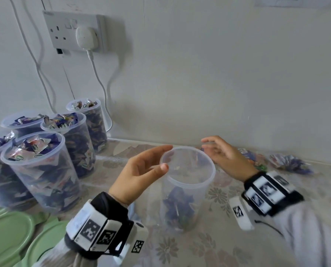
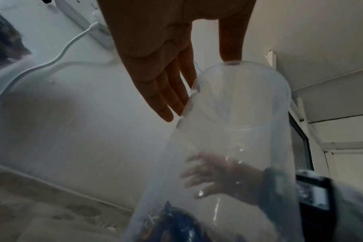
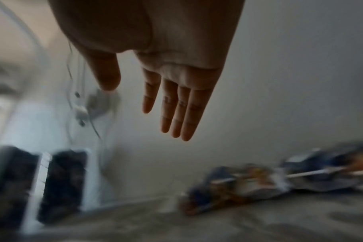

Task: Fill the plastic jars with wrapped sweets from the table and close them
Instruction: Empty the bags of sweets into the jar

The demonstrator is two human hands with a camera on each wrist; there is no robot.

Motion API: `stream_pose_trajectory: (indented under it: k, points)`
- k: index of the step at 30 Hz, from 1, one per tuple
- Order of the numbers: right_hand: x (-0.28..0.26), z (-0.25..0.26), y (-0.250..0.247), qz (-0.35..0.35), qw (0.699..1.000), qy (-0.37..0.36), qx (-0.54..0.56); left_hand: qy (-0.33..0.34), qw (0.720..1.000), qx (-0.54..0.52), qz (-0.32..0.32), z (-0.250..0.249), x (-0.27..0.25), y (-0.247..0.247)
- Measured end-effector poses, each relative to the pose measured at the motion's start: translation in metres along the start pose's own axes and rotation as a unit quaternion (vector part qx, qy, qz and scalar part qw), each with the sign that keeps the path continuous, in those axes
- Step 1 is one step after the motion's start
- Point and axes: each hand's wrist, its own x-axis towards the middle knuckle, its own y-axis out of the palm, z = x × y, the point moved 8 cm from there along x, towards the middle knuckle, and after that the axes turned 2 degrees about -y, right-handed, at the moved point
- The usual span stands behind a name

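Filled jars (image 1: 39, 166) left of jar (image 1: 187, 189)

Five plastic jars (image 1: 43, 168) packed with wrapped sweets stand at the left; one nearly empty jar (image 1: 187, 187) stands in the middle; two green lids (image 1: 6, 236) show plainly at the near left; two hands; the loose sweets (image 1: 288, 162) are too blurred to count.
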Motion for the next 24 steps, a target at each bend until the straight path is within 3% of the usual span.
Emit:
stream_pose_trajectory:
  k: [5, 10, 15, 20, 24]
  points:
    - [0.051, -0.087, 0.005, 0.100, 0.962, 0.065, -0.247, 0.000, 1.000, 0.007, -0.003, 0.002, 0.000, -0.002]
    - [0.075, -0.104, 0.012, 0.126, 0.908, 0.054, -0.396, -0.003, 1.000, 0.004, -0.006, 0.005, -0.004, -0.005]
    - [0.083, -0.101, 0.021, 0.139, 0.914, 0.077, -0.374, -0.007, 1.000, -0.008, -0.013, 0.006, -0.004, -0.004]
    - [0.081, -0.088, 0.017, 0.120, 0.897, 0.057, -0.422, -0.010, 1.000, -0.010, -0.014, 0.006, -0.003, -0.005]
    - [0.063, -0.067, 0.009, 0.068, 0.935, 0.068, -0.341, -0.009, 0.999, -0.021, -0.022, 0.006, -0.005, -0.003]
